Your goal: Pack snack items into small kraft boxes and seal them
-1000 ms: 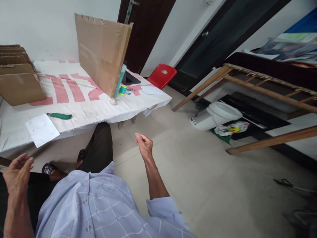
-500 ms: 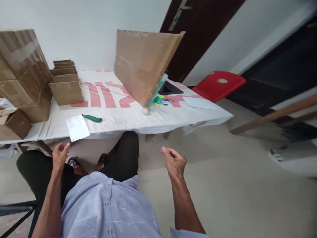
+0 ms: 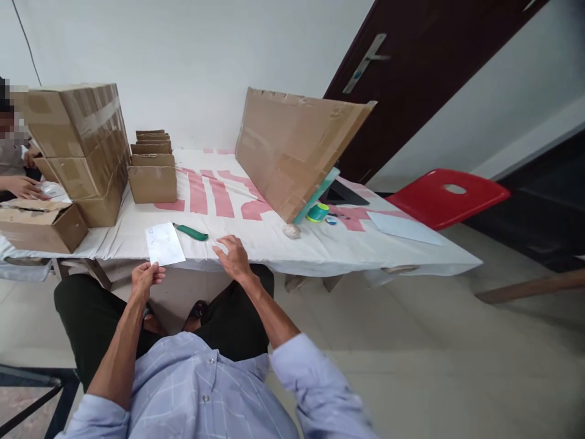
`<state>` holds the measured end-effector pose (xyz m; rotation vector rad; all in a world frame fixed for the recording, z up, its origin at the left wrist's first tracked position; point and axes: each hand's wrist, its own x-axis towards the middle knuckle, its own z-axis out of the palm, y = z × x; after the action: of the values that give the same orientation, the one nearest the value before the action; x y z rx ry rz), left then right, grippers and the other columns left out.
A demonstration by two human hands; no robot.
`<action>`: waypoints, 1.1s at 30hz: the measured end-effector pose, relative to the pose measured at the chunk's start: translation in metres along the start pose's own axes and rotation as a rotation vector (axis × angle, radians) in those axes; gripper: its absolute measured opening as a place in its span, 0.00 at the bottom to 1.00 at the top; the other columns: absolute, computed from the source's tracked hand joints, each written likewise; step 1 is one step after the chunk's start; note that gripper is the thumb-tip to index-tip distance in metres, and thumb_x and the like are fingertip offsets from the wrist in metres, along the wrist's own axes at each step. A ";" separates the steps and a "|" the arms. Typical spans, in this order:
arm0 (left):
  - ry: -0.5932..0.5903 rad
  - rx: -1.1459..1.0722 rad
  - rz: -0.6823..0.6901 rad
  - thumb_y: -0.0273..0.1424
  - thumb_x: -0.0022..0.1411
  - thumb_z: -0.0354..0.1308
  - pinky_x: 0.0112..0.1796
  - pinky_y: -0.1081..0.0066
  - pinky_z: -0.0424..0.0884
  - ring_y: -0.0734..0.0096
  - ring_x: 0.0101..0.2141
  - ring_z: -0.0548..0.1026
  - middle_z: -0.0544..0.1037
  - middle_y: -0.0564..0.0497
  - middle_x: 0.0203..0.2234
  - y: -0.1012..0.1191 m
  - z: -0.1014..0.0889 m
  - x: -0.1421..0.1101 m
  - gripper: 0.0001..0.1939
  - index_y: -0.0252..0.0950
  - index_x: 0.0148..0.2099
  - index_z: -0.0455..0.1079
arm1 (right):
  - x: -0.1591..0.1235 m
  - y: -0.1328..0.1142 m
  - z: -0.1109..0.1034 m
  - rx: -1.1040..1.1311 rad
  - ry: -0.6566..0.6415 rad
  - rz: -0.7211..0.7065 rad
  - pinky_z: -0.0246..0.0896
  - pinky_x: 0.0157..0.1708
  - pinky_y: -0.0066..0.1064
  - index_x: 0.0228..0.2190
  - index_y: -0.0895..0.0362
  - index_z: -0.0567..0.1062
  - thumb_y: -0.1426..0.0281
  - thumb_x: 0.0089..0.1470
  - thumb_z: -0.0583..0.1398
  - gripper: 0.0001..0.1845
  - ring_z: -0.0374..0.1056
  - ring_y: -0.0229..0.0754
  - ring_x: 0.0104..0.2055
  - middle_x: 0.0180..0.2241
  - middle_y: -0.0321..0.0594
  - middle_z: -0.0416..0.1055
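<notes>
My left hand [image 3: 147, 279] is at the table's front edge, its fingers closed on the lower corner of a white sheet of paper [image 3: 165, 245] with a few marks on it. The sheet lies on the tabletop with its near end at the edge. My right hand [image 3: 234, 258] hovers over the front of the table, fingers curved and apart, holding nothing. A green-handled cutter knife [image 3: 192, 232] lies between the paper and my right hand, touched by neither.
Taped cardboard boxes [image 3: 91, 131] are stacked at left, beside standing cardboard pieces [image 3: 153, 185] and an opened box [image 3: 43, 225]. A large cardboard panel [image 3: 297, 152] leans near a green tape roll [image 3: 317, 212]. A red chair [image 3: 448, 195] stands right. Another person's hand [image 3: 25, 187] shows far left.
My right hand has swung left from beside the table to over its front edge. My left hand has moved onto the paper's corner. The view has shifted left, showing another person.
</notes>
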<state>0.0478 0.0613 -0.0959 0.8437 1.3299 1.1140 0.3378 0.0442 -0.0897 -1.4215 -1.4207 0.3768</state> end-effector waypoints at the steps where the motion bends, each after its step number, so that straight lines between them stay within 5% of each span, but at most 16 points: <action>1: 0.007 -0.007 -0.003 0.33 0.55 0.73 0.22 0.78 0.71 0.74 0.20 0.77 0.83 0.45 0.24 -0.001 0.000 0.000 0.14 0.31 0.32 0.72 | 0.013 0.000 0.012 -0.069 -0.063 0.004 0.58 0.63 0.51 0.41 0.51 0.82 0.59 0.56 0.66 0.13 0.65 0.58 0.54 0.46 0.49 0.76; 7: 0.022 -0.028 -0.059 0.30 0.54 0.72 0.19 0.78 0.68 0.73 0.17 0.76 0.82 0.46 0.21 -0.012 -0.012 -0.010 0.12 0.32 0.30 0.71 | 0.050 0.007 0.053 -0.566 -0.342 0.054 0.59 0.58 0.43 0.51 0.58 0.79 0.66 0.65 0.63 0.16 0.63 0.55 0.58 0.54 0.55 0.72; 15: 0.026 -0.087 -0.060 0.34 0.54 0.74 0.19 0.78 0.70 0.73 0.18 0.77 0.82 0.46 0.22 -0.014 -0.006 0.003 0.14 0.31 0.33 0.73 | 0.049 0.015 0.054 -0.609 -0.310 0.044 0.59 0.57 0.39 0.50 0.60 0.79 0.69 0.62 0.62 0.16 0.64 0.53 0.57 0.54 0.54 0.73; 19: -0.004 -0.127 -0.044 0.33 0.53 0.75 0.20 0.80 0.69 0.77 0.17 0.75 0.80 0.49 0.21 -0.016 -0.001 0.004 0.14 0.31 0.31 0.74 | 0.030 0.010 0.059 -0.226 -0.231 0.169 0.62 0.52 0.37 0.41 0.57 0.81 0.62 0.61 0.63 0.12 0.68 0.53 0.55 0.48 0.51 0.77; 23: -0.079 -0.139 -0.059 0.33 0.52 0.75 0.21 0.79 0.71 0.76 0.18 0.76 0.81 0.49 0.22 -0.024 0.001 -0.009 0.14 0.31 0.32 0.74 | 0.005 0.004 0.080 0.096 -0.348 0.371 0.64 0.35 0.33 0.28 0.55 0.79 0.51 0.59 0.64 0.21 0.74 0.46 0.34 0.31 0.44 0.79; 26: -0.127 -0.112 -0.079 0.34 0.52 0.75 0.21 0.79 0.71 0.74 0.20 0.78 0.82 0.47 0.23 -0.031 0.000 -0.020 0.14 0.32 0.34 0.75 | -0.009 0.000 0.095 0.226 -0.375 0.442 0.62 0.27 0.31 0.32 0.57 0.81 0.47 0.55 0.66 0.24 0.72 0.42 0.27 0.29 0.43 0.80; 33: -0.180 0.020 -0.145 0.37 0.43 0.78 0.19 0.73 0.70 0.62 0.20 0.79 0.82 0.42 0.22 -0.045 -0.011 -0.029 0.18 0.31 0.32 0.78 | -0.041 0.000 0.097 0.517 -0.351 0.480 0.64 0.29 0.33 0.36 0.61 0.81 0.43 0.40 0.69 0.34 0.71 0.42 0.29 0.31 0.45 0.80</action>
<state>0.0460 0.0196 -0.1313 0.8288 1.2331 0.8920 0.2497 0.0499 -0.1466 -1.2816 -1.1121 1.2564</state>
